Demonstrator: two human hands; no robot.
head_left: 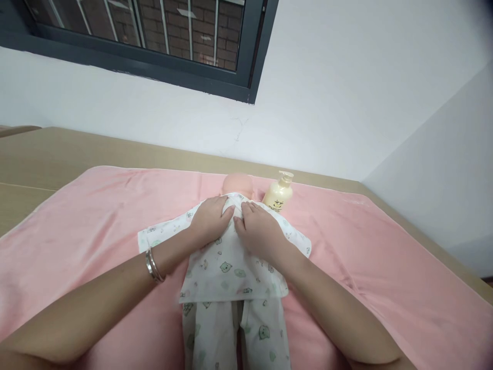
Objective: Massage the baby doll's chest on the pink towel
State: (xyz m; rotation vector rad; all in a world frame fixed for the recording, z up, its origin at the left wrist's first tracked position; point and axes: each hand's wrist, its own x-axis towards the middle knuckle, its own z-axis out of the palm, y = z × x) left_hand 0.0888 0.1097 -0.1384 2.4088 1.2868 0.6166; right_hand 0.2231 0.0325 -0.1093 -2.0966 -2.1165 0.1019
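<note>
A baby doll (238, 184) lies on its back or front, I cannot tell which, with its bald head away from me. It wears a white long-sleeved shirt (231, 277) printed with green animal faces, sleeves spread to both sides. Matching trousers (265, 339) cover the legs. My left hand (210, 220) rests flat on the upper shirt near the collar, thumb apart from the fingers. Opposite it, my right hand (262, 231) lies on the other side of the upper shirt, fingers stretched toward the collar. The thumbs are close together over the middle.
A pink blanket (115, 205) spreads under the doll on a wooden surface (77, 149). Just right of the head stands a cream pump bottle (279, 192). Behind rises a white wall (308, 103) with a dark-framed barred window (246, 77).
</note>
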